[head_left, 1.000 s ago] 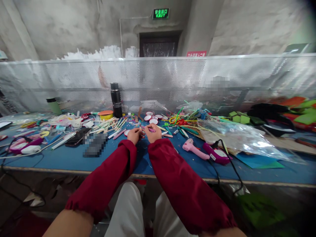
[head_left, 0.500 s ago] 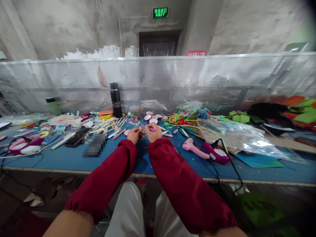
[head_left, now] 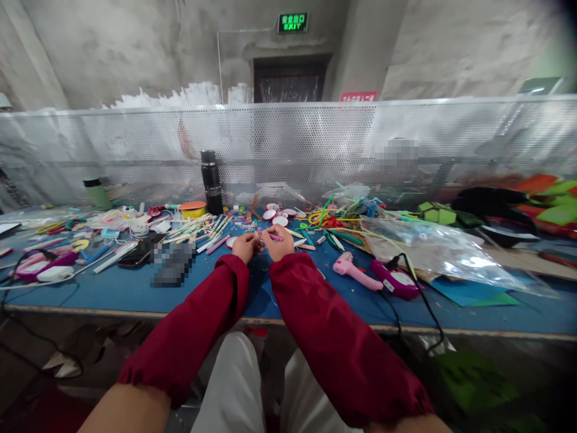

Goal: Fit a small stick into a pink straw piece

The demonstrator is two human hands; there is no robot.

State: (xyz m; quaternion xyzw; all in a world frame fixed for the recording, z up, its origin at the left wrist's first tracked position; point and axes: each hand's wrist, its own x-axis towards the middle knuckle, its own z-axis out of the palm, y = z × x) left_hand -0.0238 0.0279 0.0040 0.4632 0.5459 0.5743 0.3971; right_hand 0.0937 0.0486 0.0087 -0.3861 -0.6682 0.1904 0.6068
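Note:
Over the middle of the blue table (head_left: 252,300), my left hand (head_left: 246,248) is closed in a pinch, and whatever lies between its fingertips is too small to make out. Close beside it, my right hand (head_left: 280,245) grips a slim purple pen-like tool (head_left: 275,237), its front end pointing left at the left fingertips. The fingers of the two hands almost meet. Just beyond them lie small round white discs with red rims (head_left: 280,221) and tiny coloured bits (head_left: 246,220). A pink stick (head_left: 218,244) rests left of my left hand.
Left stand a black bottle (head_left: 211,183) and a green bottle (head_left: 98,193), with a phone (head_left: 140,251) and many thin sticks nearer. At right lie a pink glue-gun-like tool (head_left: 356,272), a corded purple device (head_left: 396,281) and clear plastic (head_left: 451,252). Perforated metal (head_left: 288,138) stands behind.
My right hand has shifted slightly left with the purple pen-like tool, bringing its front end closer to my left fingertips. My left hand has stayed nearly in place.

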